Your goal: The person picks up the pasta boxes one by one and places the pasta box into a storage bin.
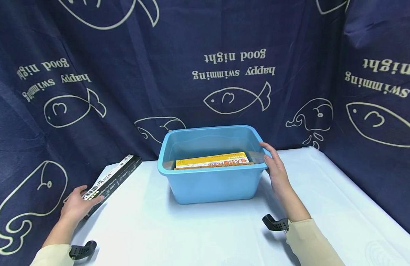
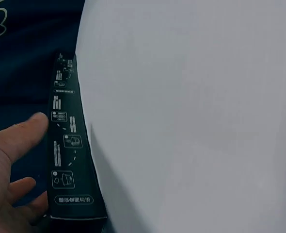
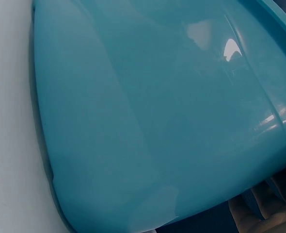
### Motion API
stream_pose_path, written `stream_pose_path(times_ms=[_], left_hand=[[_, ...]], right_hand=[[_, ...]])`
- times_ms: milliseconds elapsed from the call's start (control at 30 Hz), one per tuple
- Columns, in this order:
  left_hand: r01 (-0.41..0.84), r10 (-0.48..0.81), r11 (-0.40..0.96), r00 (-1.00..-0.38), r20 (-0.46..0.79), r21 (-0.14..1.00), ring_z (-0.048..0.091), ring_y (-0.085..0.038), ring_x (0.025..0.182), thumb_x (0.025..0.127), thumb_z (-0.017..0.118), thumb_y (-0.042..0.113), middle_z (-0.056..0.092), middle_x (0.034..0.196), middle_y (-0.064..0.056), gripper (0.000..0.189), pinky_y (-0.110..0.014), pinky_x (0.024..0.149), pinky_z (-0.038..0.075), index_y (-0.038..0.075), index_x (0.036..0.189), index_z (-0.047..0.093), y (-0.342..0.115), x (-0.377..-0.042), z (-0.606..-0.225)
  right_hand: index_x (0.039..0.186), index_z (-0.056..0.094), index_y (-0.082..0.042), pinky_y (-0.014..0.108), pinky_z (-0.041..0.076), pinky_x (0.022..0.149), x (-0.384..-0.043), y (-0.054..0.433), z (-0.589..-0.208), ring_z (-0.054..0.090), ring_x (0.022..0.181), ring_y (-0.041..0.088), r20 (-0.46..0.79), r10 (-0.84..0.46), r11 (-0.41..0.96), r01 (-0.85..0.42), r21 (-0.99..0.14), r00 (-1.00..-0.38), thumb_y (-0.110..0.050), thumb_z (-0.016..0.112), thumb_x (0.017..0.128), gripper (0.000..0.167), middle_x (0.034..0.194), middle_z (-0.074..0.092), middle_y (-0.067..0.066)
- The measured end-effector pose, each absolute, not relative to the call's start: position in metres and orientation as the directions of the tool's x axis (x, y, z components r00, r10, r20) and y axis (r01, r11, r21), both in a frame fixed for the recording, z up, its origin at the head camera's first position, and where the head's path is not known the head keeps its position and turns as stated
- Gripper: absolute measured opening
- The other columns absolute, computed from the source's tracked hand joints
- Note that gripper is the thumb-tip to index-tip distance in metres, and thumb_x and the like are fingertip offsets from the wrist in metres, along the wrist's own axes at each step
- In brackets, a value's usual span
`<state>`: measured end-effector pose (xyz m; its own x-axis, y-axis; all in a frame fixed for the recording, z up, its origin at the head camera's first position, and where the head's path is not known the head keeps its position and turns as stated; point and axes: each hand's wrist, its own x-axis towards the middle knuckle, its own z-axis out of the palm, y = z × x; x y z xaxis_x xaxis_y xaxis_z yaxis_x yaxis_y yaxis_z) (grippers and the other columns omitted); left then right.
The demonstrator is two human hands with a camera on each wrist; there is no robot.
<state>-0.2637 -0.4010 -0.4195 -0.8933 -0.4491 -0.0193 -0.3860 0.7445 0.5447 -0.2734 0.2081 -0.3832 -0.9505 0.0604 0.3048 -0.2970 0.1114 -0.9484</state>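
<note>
My left hand [image 1: 75, 205] is over the near end of a long black-and-white pasta box [image 1: 113, 181] on the left of the table. Thumb and fingers are spread apart. In the left wrist view, the thumb ends at the edge of the box's dark printed side [image 2: 70, 145]; firm contact cannot be told. My right hand [image 1: 276, 168] grips the right rim of a blue plastic tub [image 1: 214, 186]. Its fingers [image 3: 274, 204] show at the lower right of the right wrist view, partly hidden. Inside the tub lies a yellow-and-white pasta box [image 1: 211, 159], with an orange-brown box edge in front.
A white cloth covers the table [image 1: 178, 236]. Dark blue curtains [image 1: 178, 74] printed with fish stand close behind the tub and along both sides. The pasta box at left lies along the table's left edge, by the curtain.
</note>
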Motion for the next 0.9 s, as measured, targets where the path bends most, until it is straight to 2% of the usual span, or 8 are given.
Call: stream_pose_path(times_ms=[233,567,767,900], left_hand=[[-0.403,-0.458,0.743,-0.889,-0.034,0.534,0.037,-0.058,0.124,0.082,0.076,0.027,0.032,0.141,-0.040,0.099,-0.067,0.102,0.036,-0.009,0.153,0.017,-0.407,-0.259,-0.426],[-0.413,-0.456,0.758,-0.889,-0.042,0.506,0.036,-0.059,0.127,0.078,0.079,0.020,0.030,0.142,-0.042,0.101,-0.066,0.106,0.035,-0.011,0.151,0.018,-0.409,-0.260,-0.429],[-0.390,-0.429,0.786,-0.903,-0.032,0.480,0.036,-0.060,0.125,0.077,0.078,0.023,0.031,0.141,-0.044,0.097,-0.067,0.105,0.034,-0.014,0.148,0.023,-0.411,-0.257,-0.428],[-0.341,-0.385,0.820,-0.923,0.002,0.459,0.041,-0.061,0.120,0.077,0.079,0.028,0.035,0.137,-0.044,0.094,-0.067,0.100,0.037,-0.015,0.144,0.029,-0.414,-0.254,-0.427]], right_hand=[[0.154,0.034,-0.023,0.070,0.013,0.118,-0.273,0.207,-0.383,0.015,0.155,0.032,0.308,0.061,0.112,-0.300,-0.947,-0.949,-0.028,0.033,0.106,0.048,0.167,0.019,0.002],[0.154,0.034,-0.022,0.070,0.013,0.118,-0.272,0.207,-0.382,0.014,0.155,0.033,0.309,0.065,0.121,-0.300,-0.946,-0.949,-0.028,0.033,0.106,0.048,0.167,0.019,0.002],[0.154,0.035,-0.021,0.069,0.013,0.119,-0.272,0.207,-0.383,0.015,0.155,0.032,0.315,0.063,0.104,-0.307,-0.946,-0.947,-0.026,0.034,0.106,0.048,0.167,0.020,0.003],[0.154,0.035,-0.021,0.069,0.013,0.119,-0.272,0.207,-0.383,0.015,0.155,0.032,0.317,0.061,0.103,-0.310,-0.945,-0.946,-0.026,0.034,0.106,0.048,0.167,0.020,0.003]])
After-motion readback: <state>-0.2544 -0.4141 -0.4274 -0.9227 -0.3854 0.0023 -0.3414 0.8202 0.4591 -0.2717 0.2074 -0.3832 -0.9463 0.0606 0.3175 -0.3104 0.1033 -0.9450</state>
